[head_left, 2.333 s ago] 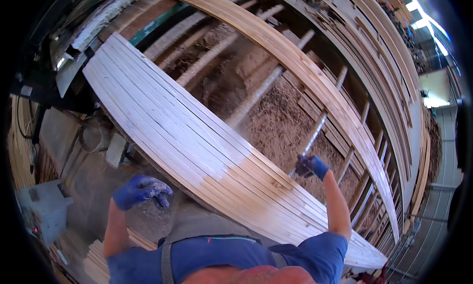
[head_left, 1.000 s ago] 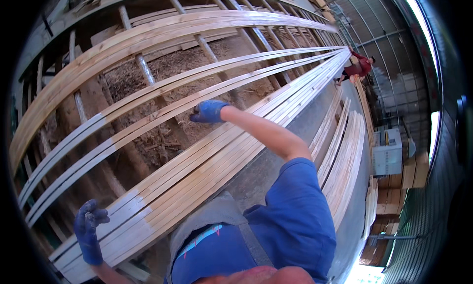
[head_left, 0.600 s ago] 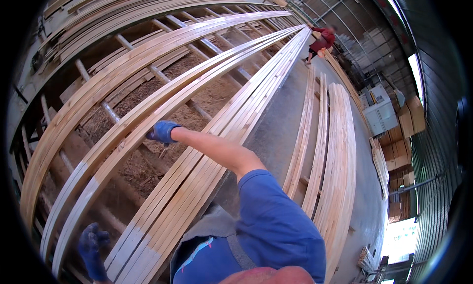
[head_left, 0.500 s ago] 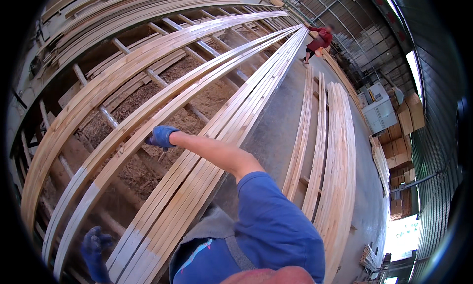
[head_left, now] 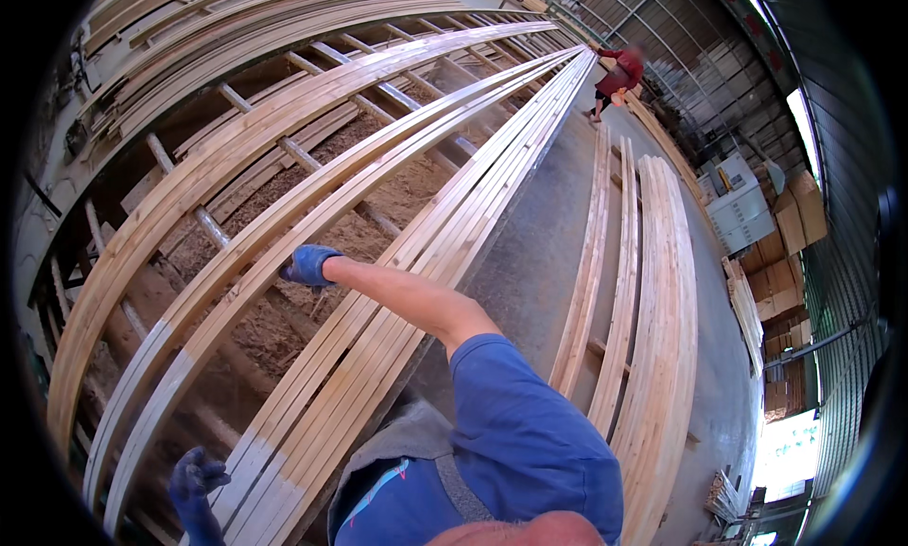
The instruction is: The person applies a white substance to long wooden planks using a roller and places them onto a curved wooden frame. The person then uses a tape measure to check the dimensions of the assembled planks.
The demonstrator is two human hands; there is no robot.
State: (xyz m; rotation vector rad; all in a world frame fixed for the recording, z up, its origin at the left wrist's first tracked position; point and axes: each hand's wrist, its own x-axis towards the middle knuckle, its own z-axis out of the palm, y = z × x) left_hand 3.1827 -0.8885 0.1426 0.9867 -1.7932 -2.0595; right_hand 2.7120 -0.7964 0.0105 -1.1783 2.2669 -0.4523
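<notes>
My right hand point(head_left: 308, 266), in a blue glove, reaches out to the left with its fingers closed at the edge of a long wooden board point(head_left: 232, 308). That board lies side by side with another long board point(head_left: 196, 297) across metal rollers point(head_left: 212, 229). Low on the left, my left hand point(head_left: 196, 478), gloved in dark blue, is raised with fingers apart and slightly bent. It holds nothing and is close to the near end of a bundle of long boards point(head_left: 357, 357), which lies between my body and the rollers.
Another pair of boards point(head_left: 170, 215) curves across the rollers farther left. Sawdust point(head_left: 378, 182) covers the ground below. To the right, stacked boards point(head_left: 662, 357) lie along the grey floor point(head_left: 530, 234). A person in red point(head_left: 619, 78) stands at the far end.
My left hand has risen a little and moved right, its fingers spreading more. My right hand keeps its place at the board. The whole view has shifted slightly.
</notes>
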